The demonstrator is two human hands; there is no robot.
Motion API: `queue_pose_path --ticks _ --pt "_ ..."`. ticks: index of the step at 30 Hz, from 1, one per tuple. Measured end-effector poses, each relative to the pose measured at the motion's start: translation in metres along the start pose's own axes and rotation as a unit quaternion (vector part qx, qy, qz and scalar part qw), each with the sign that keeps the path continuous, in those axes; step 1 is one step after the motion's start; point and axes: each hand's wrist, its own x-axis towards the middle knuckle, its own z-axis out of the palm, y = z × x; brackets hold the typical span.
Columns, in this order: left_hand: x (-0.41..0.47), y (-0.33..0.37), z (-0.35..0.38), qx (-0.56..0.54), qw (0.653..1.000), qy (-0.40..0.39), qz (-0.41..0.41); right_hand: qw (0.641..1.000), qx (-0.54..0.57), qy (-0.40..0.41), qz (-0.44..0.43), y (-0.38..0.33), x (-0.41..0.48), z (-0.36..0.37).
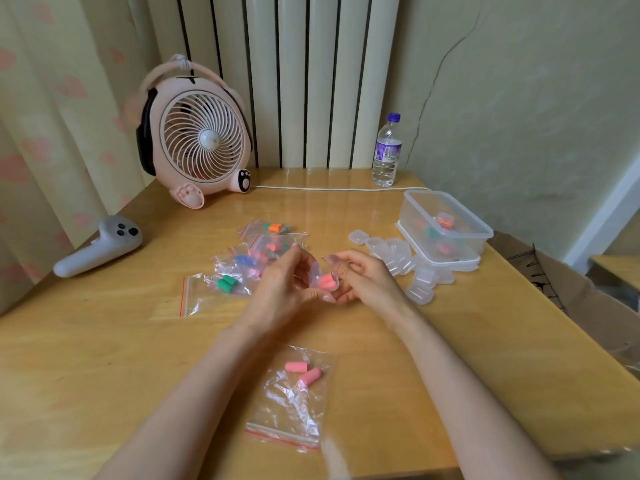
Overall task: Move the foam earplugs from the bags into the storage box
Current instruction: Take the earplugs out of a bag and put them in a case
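At the centre of the frame we hold a small clear case point(317, 277) between both hands above the wooden table point(104, 341), with pink earplugs point(327, 282) showing inside it. Our left hand point(282, 284) curls around the case from the left, fingers bent and thumb stretched along its underside. Our right hand point(360, 275) closes in from the right, fingers half folded against the case; how firmly it grips we cannot tell.

At lower centre, between our forearms, lies a zip bag point(291, 400) with two more pink earplugs point(303, 372) inside. Just left of the hands sits a cluster of bags point(249, 258) holding orange, pink, blue and green plugs, and a flat bag point(192, 296) lies beside them at centre left.

At centre right stands the clear storage box point(446, 226), open, resting on its lid, with a few filled cases inside. A heap of empty small cases point(401, 261) is spread just left of and in front of it.

A pink desk fan point(199, 140) stands at upper left, a water bottle point(387, 150) at upper centre right, and a grey controller point(98, 245) at the left table edge.
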Motion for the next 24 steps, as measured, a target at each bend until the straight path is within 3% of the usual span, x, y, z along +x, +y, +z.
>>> queue_pose_path --ticks 3,6,14,19,24 --pt "0.000 -0.005 0.001 0.036 0.998 -0.011 0.052 0.999 0.029 -0.023 0.006 0.000 -0.001 0.004" --pt "-0.001 -0.004 0.001 0.051 0.997 -0.019 0.055 0.999 0.050 -0.007 0.002 0.001 0.001 0.002" --pt "0.000 -0.009 -0.008 0.205 0.972 0.111 -0.007 0.997 0.058 0.048 -0.025 0.002 0.002 -0.009" --pt "-0.001 -0.018 -0.007 0.338 0.931 -0.035 -0.135 0.995 0.001 0.103 -0.012 0.010 0.009 -0.012" --pt "-0.003 -0.017 -0.007 0.313 0.942 -0.007 -0.121 0.974 0.043 0.221 -0.006 0.008 0.017 -0.033"
